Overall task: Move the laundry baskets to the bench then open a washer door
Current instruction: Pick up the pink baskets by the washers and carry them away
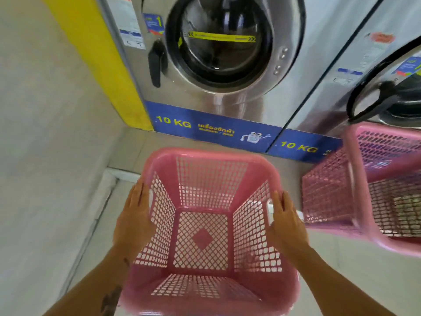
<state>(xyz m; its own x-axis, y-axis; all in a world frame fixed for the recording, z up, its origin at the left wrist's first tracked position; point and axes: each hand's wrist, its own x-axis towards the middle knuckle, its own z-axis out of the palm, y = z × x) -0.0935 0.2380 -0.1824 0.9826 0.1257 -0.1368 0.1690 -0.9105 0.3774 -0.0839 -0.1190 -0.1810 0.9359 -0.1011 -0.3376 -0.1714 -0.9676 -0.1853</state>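
An empty pink laundry basket [205, 156] with lattice walls stands directly below me. My left hand [134, 215] grips its left rim at the handle slot, and my right hand [287, 222] grips its right rim. A second pink basket [355, 190] stands on the floor at the right, partly cut off by the frame. In front is a steel washer with a round glass door [218, 42], shut, and a black door handle [156, 62] on its left side. A second washer [387, 96] stands to the right. No bench is in view.
A yellow wall panel [95, 53] and a pale wall [41, 133] close off the left side. Blue "10 KG" strips [205, 128] run along the washers' bases. Pale floor tiles [341, 270] lie between the two baskets.
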